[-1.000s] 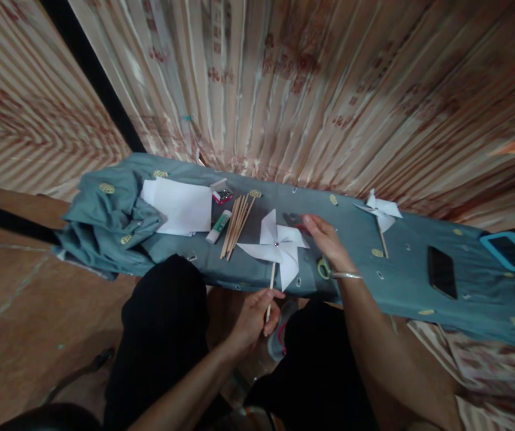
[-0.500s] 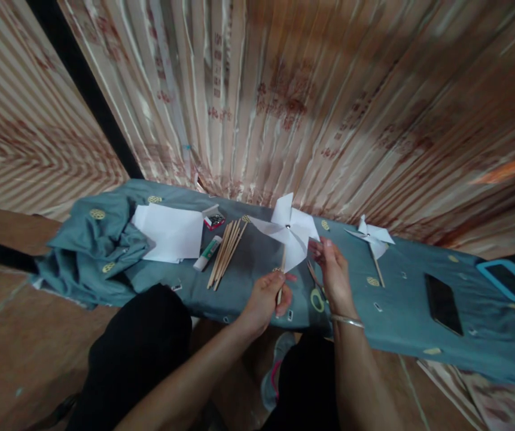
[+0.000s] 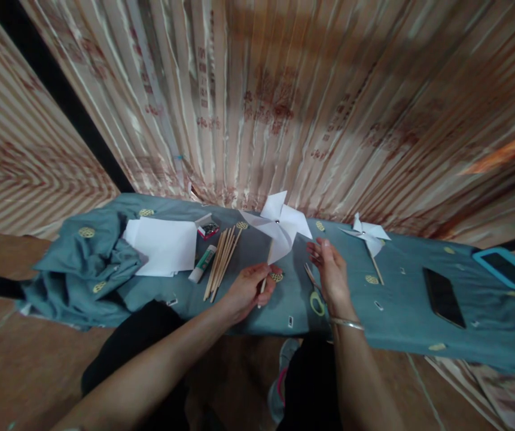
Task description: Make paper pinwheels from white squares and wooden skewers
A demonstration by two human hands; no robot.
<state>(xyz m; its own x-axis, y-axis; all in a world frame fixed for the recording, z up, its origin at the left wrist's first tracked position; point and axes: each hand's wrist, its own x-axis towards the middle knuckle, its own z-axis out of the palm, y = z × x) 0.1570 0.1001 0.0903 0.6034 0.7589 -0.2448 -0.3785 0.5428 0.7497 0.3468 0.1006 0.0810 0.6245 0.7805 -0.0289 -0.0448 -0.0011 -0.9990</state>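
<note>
A white paper pinwheel (image 3: 279, 230) on a thin wooden stick is in my left hand (image 3: 250, 290), whose fingers pinch the stick below the blades. The pinwheel's blades fan out around a small pin at the centre. To the right, my right hand (image 3: 331, 269) is raised with its fingers apart and holds nothing. It is near the pinwheel's right blade but does not touch it. Scissors (image 3: 316, 293) with yellow-green handles lie just left of my right wrist. A second paper pinwheel (image 3: 367, 233) rests on the cloth farther right.
On the cloth-covered bench (image 3: 392, 323) lie white paper sheets (image 3: 162, 246), a small open box of pins (image 3: 207, 226), a glue stick (image 3: 202, 263) and several wooden sticks (image 3: 222, 263). A dark phone (image 3: 443, 296) and a blue-framed device (image 3: 508, 267) lie right. A curtain (image 3: 248, 90) hangs behind.
My left hand has shifted left with the pinwheel, away from my right hand. My right hand stays at about the same place, with its fingers apart. The view has moved slightly.
</note>
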